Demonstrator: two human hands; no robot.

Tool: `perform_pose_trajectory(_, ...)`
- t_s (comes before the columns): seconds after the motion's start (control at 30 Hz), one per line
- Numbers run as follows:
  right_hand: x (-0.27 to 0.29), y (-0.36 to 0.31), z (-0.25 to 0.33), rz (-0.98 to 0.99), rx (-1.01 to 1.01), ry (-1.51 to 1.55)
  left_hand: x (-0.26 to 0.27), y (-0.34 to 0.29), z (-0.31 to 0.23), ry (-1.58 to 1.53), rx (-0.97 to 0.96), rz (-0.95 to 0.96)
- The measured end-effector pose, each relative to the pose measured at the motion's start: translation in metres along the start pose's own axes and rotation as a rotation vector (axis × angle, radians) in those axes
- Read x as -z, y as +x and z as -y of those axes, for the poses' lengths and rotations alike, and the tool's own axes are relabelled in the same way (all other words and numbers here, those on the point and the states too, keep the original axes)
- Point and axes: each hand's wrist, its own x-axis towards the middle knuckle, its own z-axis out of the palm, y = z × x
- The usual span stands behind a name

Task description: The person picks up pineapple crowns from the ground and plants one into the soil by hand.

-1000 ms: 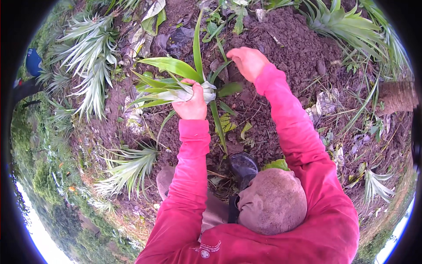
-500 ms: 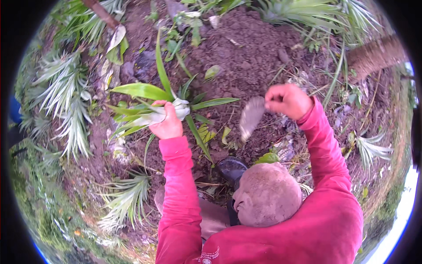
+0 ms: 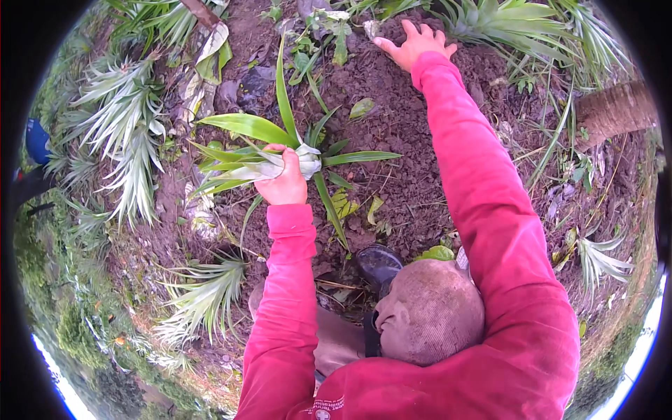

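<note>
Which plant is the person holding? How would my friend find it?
Start at the brown soil in the middle and find the left hand, just past the pink sleeve. That hand grips the plant around its pale lower part. Its broad, bright yellow-green leaves set it apart from the silvery, narrow-leaved plants farther left.

Left fingers (image 3: 290, 162) curled, right fingers (image 3: 425, 32) spread

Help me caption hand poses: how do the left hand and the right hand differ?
The left hand is closed around a plant; the right hand is spread open, with nothing seen in it. The right hand is higher in the picture, on or just above the soil, while the left hand is lower. Both are bare and come out of pink sleeves.
</note>
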Motion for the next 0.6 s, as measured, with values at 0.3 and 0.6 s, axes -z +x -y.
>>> perform_pose_trajectory(0.3, -0.016, -0.105, 0.071, 0.153, 0.063, 0.316, -0.001, -0.006, -0.001, -0.072, 0.065, 0.003)
perform_pose_trajectory(0.6, 0.008, -0.047, -0.012, 0.125, -0.074, 0.034, 0.001, -0.002, 0.002, -0.040, 0.002, -0.009)
